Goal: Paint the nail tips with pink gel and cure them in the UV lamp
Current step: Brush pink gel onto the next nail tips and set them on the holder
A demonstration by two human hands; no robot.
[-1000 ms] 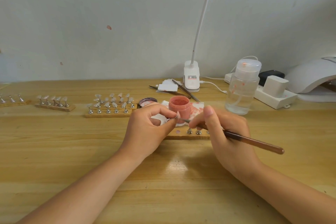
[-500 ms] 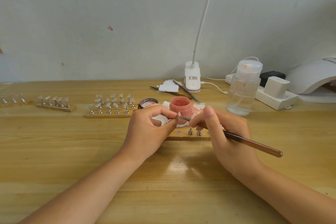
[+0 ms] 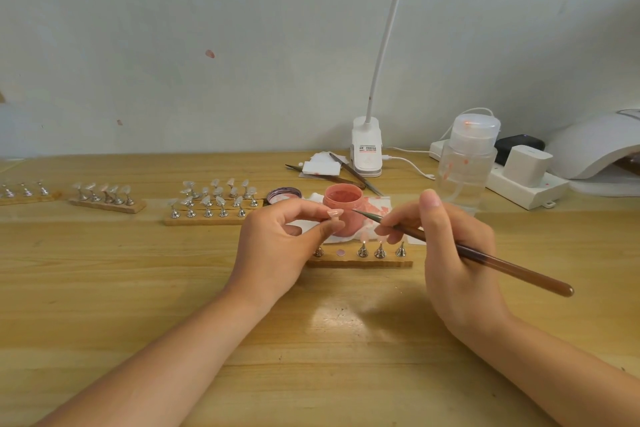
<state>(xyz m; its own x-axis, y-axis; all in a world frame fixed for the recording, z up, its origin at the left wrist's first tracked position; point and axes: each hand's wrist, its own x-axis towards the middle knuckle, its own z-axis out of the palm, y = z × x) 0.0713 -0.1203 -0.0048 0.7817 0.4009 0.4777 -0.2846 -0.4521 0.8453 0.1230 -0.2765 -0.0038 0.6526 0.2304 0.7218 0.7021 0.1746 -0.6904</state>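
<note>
My left hand (image 3: pixel 277 246) pinches a small metal stand with a pink-painted nail tip (image 3: pixel 334 212) on top, held above the table. My right hand (image 3: pixel 446 253) grips a brown brush (image 3: pixel 485 258), its fine point a short way right of the tip and apart from it. Just behind stands an open pink gel jar (image 3: pixel 344 210) on a stained white wipe (image 3: pixel 379 208). A wooden holder block (image 3: pixel 360 262) with several metal stands lies below the hands. The white UV lamp (image 3: pixel 595 146) sits at the far right.
Further holder blocks with clear nail tips (image 3: pixel 211 204), (image 3: pixel 105 198), (image 3: pixel 24 192) line the left. The jar lid (image 3: pixel 284 195), a clear pump bottle (image 3: pixel 465 163), a clip desk lamp (image 3: pixel 367 152), tools, and a power strip with chargers (image 3: pixel 523 177) lie behind.
The brush tip has drawn back to the right off the nail tip. My left hand has kept the stand roughly in place.
</note>
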